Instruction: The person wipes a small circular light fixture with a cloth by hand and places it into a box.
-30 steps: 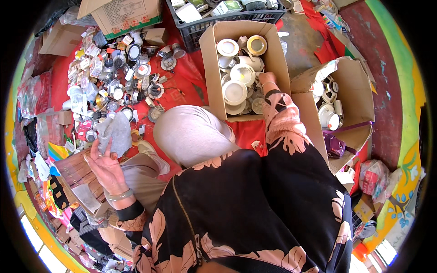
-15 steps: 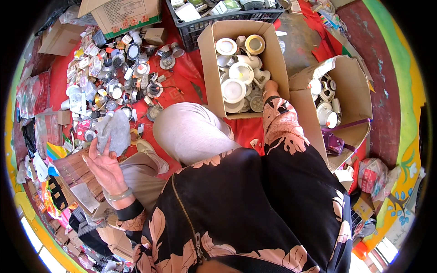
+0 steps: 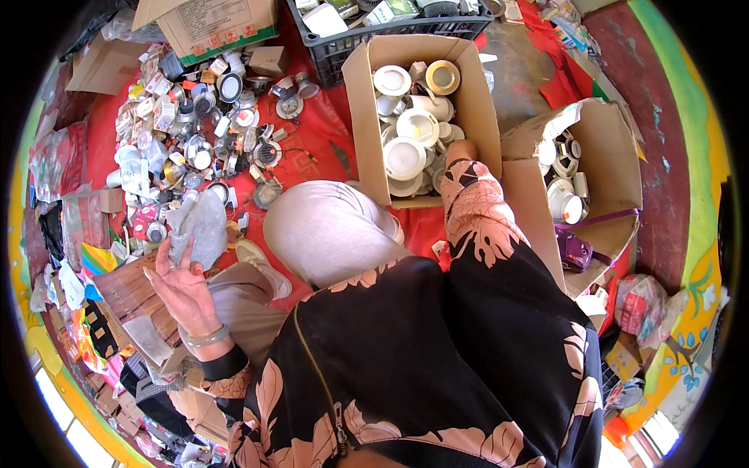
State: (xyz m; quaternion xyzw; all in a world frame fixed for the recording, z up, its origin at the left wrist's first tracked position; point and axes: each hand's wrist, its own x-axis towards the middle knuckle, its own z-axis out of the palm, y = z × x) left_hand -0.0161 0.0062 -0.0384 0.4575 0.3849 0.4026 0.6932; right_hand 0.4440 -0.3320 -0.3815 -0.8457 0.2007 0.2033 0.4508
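Note:
My left hand (image 3: pixel 187 292) is raised above my bent leg, palm up, its fingers apart with nothing in them. Just beyond its fingertips is a grey cloth (image 3: pixel 201 226); whether they touch is unclear. My right hand (image 3: pixel 461 150) reaches into the near right corner of an open cardboard box (image 3: pixel 485 125). Its fingers are hidden down among the lamps, so any grip is out of sight. Round white downlights (image 3: pixel 405 158) fill this box, along with a gold-rimmed downlight (image 3: pixel 442 77) at the far side.
Mixed lamp parts (image 3: pixel 199 156) lie heaped on the red floor covering at left. A second cardboard box (image 3: pixel 612 156) with white lamps and a purple strap stands at right. Behind is a black plastic crate (image 3: pixel 328 58) of small boxes. A printed carton (image 3: pixel 211 27) stands far left.
My right hand has moved slightly left and deeper among the lamps, its fingers now out of sight. The left hand holds nearly the same pose. The whole view has shifted a little.

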